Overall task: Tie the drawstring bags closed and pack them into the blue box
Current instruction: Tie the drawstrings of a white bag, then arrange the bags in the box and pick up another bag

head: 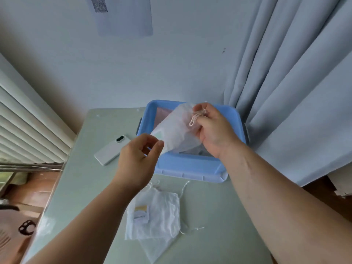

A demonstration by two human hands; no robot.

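Note:
A white drawstring bag (175,130) hangs tilted over the blue box (190,167), which stands at the table's far right. My right hand (213,130) grips the bag's gathered neck and its pinkish cord loop (196,117). My left hand (141,157) is just left of the bag's lower corner, thumb and fingers curled and slightly apart, touching or nearly touching the fabric. More white drawstring bags (158,216) lie flat on the table near me, cords loose. Some bags lie inside the box, partly hidden.
A white phone (112,150) lies face down left of the box. The pale green table (85,178) stands against the wall, with a grey curtain (285,92) at the right and a radiator (24,126) at the left.

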